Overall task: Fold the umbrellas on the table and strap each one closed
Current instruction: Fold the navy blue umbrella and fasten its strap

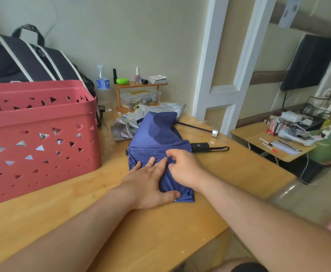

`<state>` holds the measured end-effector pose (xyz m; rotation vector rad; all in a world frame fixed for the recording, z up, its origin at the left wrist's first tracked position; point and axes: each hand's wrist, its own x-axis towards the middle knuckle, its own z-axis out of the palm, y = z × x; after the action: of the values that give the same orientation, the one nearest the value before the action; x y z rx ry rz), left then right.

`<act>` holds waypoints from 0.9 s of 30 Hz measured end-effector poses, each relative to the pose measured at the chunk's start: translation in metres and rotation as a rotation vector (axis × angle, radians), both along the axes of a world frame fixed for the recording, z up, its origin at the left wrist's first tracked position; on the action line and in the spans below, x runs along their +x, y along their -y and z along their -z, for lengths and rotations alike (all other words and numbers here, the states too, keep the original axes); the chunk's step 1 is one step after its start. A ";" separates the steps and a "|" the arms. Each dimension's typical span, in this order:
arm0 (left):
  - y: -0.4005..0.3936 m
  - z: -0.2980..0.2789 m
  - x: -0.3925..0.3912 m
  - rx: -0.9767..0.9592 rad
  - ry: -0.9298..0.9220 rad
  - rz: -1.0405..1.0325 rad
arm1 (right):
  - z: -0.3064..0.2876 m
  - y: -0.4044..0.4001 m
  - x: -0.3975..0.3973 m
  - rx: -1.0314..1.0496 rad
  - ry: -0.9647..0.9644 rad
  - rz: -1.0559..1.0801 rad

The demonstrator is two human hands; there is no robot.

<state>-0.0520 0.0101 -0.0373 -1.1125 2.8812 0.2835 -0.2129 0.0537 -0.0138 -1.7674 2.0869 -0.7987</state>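
A blue collapsed umbrella (pixel 156 136) lies on the wooden table (pixel 229 169), its loose canopy spread flat and its black handle (pixel 200 147) with a wrist loop pointing right. My left hand (pixel 151 183) presses flat on the near end of the blue fabric, fingers straight. My right hand (pixel 182 167) lies right beside it with fingers curled, pinching a fold of the blue fabric. Behind the blue one lies a silver umbrella (pixel 125 128), crumpled, its thin shaft and silver handle (pixel 215 132) sticking out to the right.
A large red perforated basket (pixel 37 138) stands on the table's left, with a black bag (pixel 23 59) behind it. At the back are a water bottle (pixel 102 80) and a small wooden shelf (pixel 139 85) with small items. A cluttered lower desk (pixel 278 140) stands to the right.
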 end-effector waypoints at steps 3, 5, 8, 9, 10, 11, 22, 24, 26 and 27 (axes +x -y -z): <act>-0.004 -0.001 0.005 0.023 0.002 -0.010 | 0.022 -0.012 0.001 0.157 -0.283 -0.075; -0.008 -0.003 0.013 0.016 0.061 -0.039 | 0.025 -0.020 -0.007 0.302 -0.403 -0.074; -0.009 -0.012 0.038 0.053 0.157 -0.077 | 0.023 -0.029 -0.022 0.388 -0.434 -0.054; -0.008 -0.017 0.048 0.070 0.182 -0.080 | 0.022 -0.031 -0.024 0.395 -0.436 -0.055; -0.006 -0.024 0.056 0.103 0.191 -0.094 | 0.021 -0.031 -0.025 0.400 -0.438 -0.058; -0.003 -0.031 0.061 0.150 0.181 -0.121 | 0.021 -0.031 -0.024 0.404 -0.436 -0.058; 0.018 -0.010 0.001 -0.130 0.071 0.029 | 0.021 -0.030 -0.021 0.390 -0.422 -0.052; 0.023 0.000 0.022 -0.071 0.102 -0.035 | 0.021 -0.029 -0.022 0.389 -0.424 -0.056; 0.024 0.001 0.037 -0.039 0.114 -0.067 | 0.021 -0.028 -0.022 0.393 -0.421 -0.057; 0.023 0.001 0.042 -0.030 0.125 -0.079 | 0.022 -0.028 -0.022 0.392 -0.419 -0.060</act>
<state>-0.0097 -0.0129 -0.0380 -1.2046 2.7467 0.1672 -0.2350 0.0819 -0.0357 -1.8710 2.2258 0.0159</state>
